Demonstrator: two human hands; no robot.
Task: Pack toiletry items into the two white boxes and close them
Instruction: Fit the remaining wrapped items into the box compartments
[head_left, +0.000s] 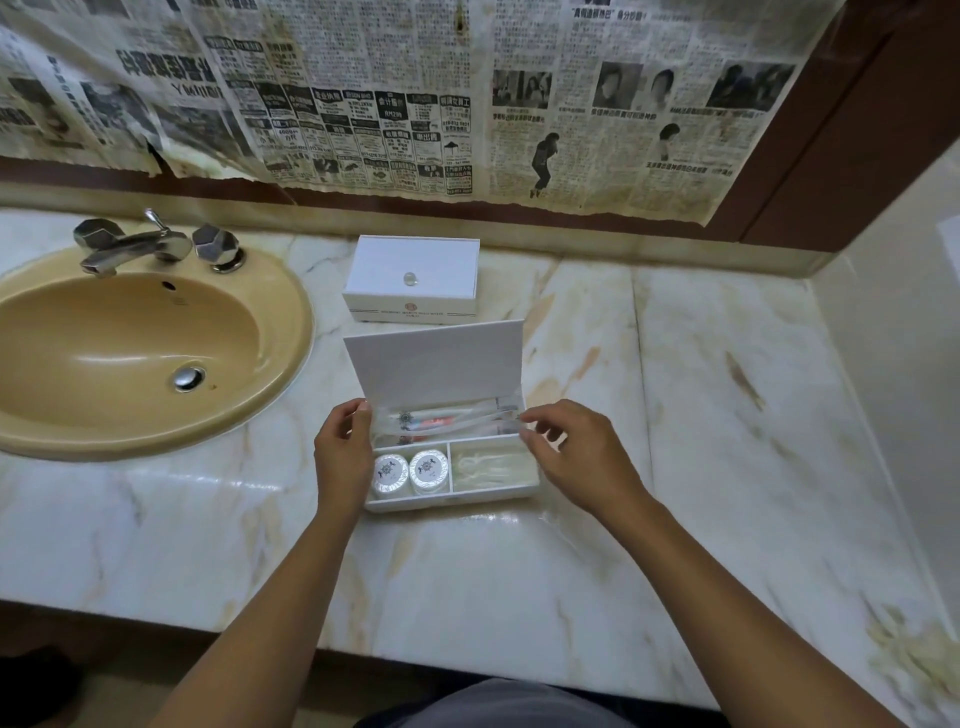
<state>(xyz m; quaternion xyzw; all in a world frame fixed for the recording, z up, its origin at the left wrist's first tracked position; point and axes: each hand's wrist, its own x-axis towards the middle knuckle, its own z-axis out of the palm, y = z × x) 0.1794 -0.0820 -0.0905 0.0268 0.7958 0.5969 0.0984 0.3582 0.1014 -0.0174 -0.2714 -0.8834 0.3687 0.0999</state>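
Note:
A white box (452, 500) stands on the marble counter with its lid (436, 358) raised upright at the back. Its front left compartment holds two round wrapped soaps (410, 472); the front right one holds clear-wrapped pale items (493, 470). A long clear-wrapped toothbrush packet (447, 418) lies over the rear compartment. My left hand (343, 457) pinches its left end and my right hand (576, 457) pinches its right end. Behind it sits a second white box (413, 280), closed, with a small clear knob on its lid.
A tan sink (130, 353) with a chrome tap (135, 247) is at the left. Newspaper (415, 93) covers the wall behind. The counter's front edge (467, 660) runs close to my body, and a side wall (893, 389) rises at the right.

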